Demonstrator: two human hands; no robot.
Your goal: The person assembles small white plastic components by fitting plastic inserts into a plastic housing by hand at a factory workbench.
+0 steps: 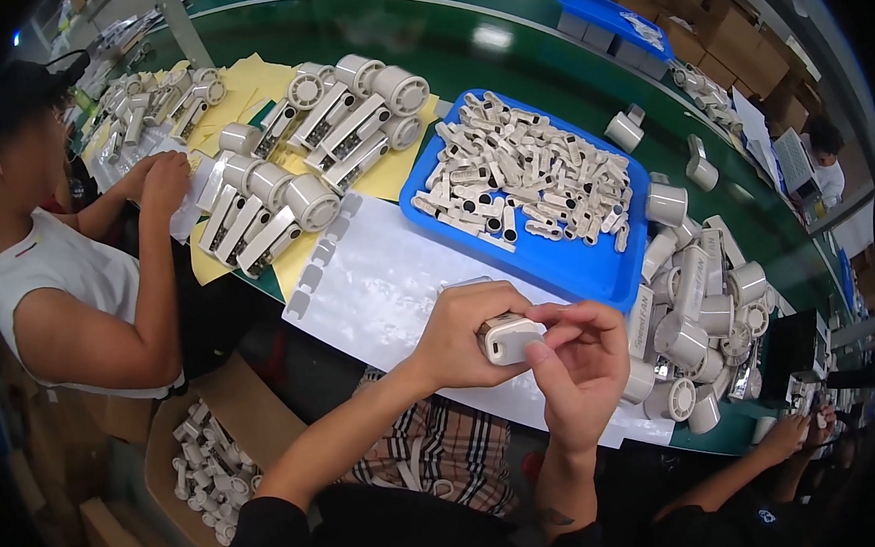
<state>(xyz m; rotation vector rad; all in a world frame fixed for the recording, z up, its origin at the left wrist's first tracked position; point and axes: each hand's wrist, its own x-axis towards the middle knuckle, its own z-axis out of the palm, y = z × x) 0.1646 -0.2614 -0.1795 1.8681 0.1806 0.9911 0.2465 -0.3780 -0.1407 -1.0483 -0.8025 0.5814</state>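
My left hand point(466, 337) is wrapped around a white handheld fan point(498, 350), the end with a small slot facing me; the hand hides most of the rest. A flat grey sticker point(519, 345) lies against the fan's side. At that sticker my right hand point(581, 365) pinches with thumb and fingertips, its other fingers loosely curled. Under both hands spreads a glossy white sheet point(378, 277), with several grey stickers point(324, 250) along its left edge.
Beyond my hands stands a blue tray point(598, 279) full of small white parts. Fans pile up at right point(695, 308) and lie in rows at left point(293, 197). A cardboard box point(265, 404) of white parts sits lower left. One co-worker point(76, 265) sits left; another's hands point(798, 432) show lower right.
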